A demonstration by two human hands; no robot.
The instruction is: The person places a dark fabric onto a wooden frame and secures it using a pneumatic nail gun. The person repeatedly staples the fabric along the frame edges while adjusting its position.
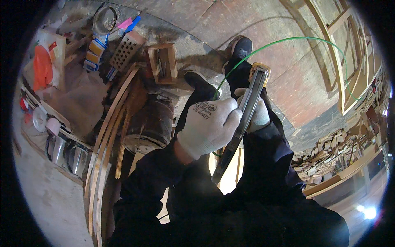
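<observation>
The dark jacket (230, 214) lies nearest, filling six o'clock, its sleeves reaching up toward the centre. Just right of centre slants a long dark tool (247, 111), its yellowish head toward two o'clock and its tail toward half past five. The gloved right hand (260, 114) has its grip closed around the tool from the far side. The gloved left hand (212, 123) is curled against the tool's near side; whether its grip holds anything, I cannot tell. A green hose (296, 38) arches from behind the left hand over to two o'clock, passing a wooden frame (335, 53). A small wooden box (172, 61) sits at eleven o'clock, a dark drum (150, 117) at nine, scrap wood (333, 154) between three and four.
</observation>
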